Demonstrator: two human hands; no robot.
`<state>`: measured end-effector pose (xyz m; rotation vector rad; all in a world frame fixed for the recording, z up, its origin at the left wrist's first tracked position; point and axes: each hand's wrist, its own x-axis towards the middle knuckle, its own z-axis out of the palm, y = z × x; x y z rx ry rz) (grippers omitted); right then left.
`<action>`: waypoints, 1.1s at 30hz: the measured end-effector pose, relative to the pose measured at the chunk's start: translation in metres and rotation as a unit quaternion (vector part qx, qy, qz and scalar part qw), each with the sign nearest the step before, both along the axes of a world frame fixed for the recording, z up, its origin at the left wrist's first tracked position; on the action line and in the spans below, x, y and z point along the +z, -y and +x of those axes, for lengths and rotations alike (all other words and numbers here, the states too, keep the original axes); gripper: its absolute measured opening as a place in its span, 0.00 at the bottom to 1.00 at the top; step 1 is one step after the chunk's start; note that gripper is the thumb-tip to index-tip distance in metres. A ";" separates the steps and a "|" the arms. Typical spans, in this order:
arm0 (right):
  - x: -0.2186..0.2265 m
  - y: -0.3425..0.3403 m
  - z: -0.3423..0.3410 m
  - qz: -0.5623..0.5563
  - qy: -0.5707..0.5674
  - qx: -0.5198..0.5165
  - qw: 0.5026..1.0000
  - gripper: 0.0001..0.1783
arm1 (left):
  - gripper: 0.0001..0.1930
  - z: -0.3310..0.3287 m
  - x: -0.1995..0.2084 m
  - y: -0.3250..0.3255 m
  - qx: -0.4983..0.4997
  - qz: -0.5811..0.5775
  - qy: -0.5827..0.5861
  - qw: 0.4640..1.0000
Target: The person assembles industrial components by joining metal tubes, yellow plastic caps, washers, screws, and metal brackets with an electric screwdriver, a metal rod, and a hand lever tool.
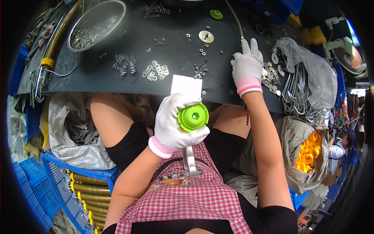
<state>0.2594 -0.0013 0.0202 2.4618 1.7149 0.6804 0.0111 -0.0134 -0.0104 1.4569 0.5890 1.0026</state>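
Note:
My left hand [173, 124], in a white glove with a pink cuff, is closed around a bright green round plastic cap [193, 117] with a hexagonal recess in its middle. A bent metal lever [189, 162] sticks out below this hand; whether it joins the cap is hidden. My right hand [248, 64], gloved the same way, is over the dark bench with two fingers stretched forward. Its fingertips are at the metal end of a thin hose [235, 17], and no grip on it shows. Flat metal plates [271, 80] lie beside this hand.
On the bench [175, 43] lie washers [156, 71], springs [124, 65], small screws [200, 72], a pale disc [206, 36] and another green cap [216, 14]. A clear bowl [97, 25] stands far left. Bent metal rods [298, 89] lie right. A sack [290, 156] holds orange parts.

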 end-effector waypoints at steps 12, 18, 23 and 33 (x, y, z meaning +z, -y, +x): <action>0.003 -0.004 0.032 0.024 -0.107 0.084 0.990 0.04 | 0.30 -0.004 0.008 -0.008 -0.072 0.042 -0.028 0.996; 0.072 0.019 -0.043 0.077 -0.341 0.384 0.854 0.05 | 0.26 0.000 0.009 -0.005 -0.013 0.007 0.015 1.000; 0.096 0.056 -0.095 0.068 -0.166 0.448 0.876 0.12 | 0.27 0.002 0.018 -0.004 -0.006 0.054 0.001 0.999; 0.101 0.069 -0.103 0.031 -0.169 0.467 0.867 0.26 | 0.25 0.000 0.022 -0.006 -0.007 0.062 0.014 0.998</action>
